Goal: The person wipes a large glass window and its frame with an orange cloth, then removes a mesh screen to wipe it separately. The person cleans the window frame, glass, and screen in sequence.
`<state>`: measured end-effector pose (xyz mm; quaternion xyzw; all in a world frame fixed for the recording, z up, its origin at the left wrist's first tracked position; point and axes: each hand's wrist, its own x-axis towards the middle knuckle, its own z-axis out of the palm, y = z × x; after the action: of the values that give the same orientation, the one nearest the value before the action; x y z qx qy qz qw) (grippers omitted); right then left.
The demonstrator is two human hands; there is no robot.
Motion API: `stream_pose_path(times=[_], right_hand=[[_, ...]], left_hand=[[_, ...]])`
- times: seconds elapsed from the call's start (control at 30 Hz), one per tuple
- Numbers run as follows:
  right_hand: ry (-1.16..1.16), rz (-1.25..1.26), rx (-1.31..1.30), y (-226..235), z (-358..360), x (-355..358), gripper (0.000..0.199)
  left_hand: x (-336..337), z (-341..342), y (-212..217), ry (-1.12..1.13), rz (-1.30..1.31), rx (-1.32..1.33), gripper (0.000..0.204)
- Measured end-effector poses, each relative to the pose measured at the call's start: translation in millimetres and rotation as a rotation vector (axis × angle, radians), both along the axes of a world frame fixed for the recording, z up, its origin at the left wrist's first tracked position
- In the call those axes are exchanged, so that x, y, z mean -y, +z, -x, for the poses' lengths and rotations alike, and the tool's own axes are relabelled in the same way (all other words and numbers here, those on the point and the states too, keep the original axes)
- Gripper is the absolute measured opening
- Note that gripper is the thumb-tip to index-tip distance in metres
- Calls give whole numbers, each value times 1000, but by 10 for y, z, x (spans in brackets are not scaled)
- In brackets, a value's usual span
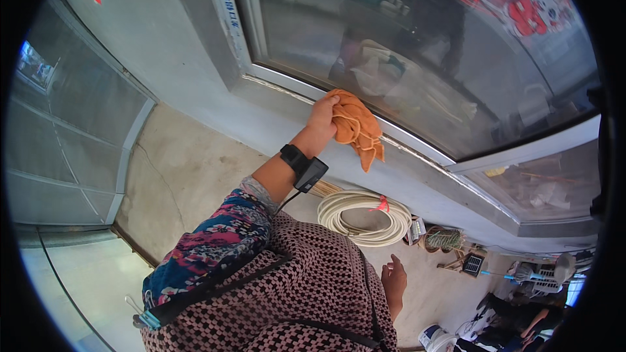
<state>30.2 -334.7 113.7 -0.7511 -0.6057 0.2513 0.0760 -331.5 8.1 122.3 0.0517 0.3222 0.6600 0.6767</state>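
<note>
Orange cloth (357,120) at ctr of frame: soft, crumpled, w/ folded ridges, a stitched-looking hem & a pointed corner hanging down over the sill (417,163). Sill is a grey, straight-edged ledge bending w/ the lens; above it, a pale window frame (417,135) & smooth, reflective window pane (404,45), red decoration (515,0) in upper R. Lower ctr-R: smooth cream hose coil (329,216), round, tied w/ red strip (383,204). Sleeve (215,241) is floral fabric; top (313,280) has a dark/pinkish check texture

Sill edge runs diag. from upper ctr to lower R, passing the cloth both ways. Tan-grey floor (189,163) spreads btwn panelled door (72,117) at far L & the wall below the window

L hand (324,117), ctr, is clamped on the cloth, thumb on top; other fingers mostly hidden. Black strap device (304,167) on that wrist. R hand (393,281), lower ctr-R, hangs near the coil, one finger pointing up; can't tell how far apart its fingers are
</note>
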Motion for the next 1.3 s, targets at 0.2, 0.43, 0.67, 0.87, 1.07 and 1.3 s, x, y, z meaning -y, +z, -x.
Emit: stream_pose_path(times=[0.2,0.43,0.67,0.87,1.07,1.3], right_hand=[[144,-32,-19,-46,893,-599,44],[97,-7,-59,124,1558,-708,44],[-16,14,-12,178,1411,-306,45],[-44,81,15,-142,1194,-72,47],[55,-132,10,-441,1049,-71,40],[31,32,16,-237,1248,-129,38]], left_hand=[[-81,1779,-58,232,-17,-257,26],[129,2095,-67,434,-142,-1129,19],[172,1811,-139,439,-294,-1669,19],[155,1485,-32,291,-391,-1508,22],[409,1734,619,679,-469,-1688,26],[325,2189,1437,837,-550,-2299,45]])
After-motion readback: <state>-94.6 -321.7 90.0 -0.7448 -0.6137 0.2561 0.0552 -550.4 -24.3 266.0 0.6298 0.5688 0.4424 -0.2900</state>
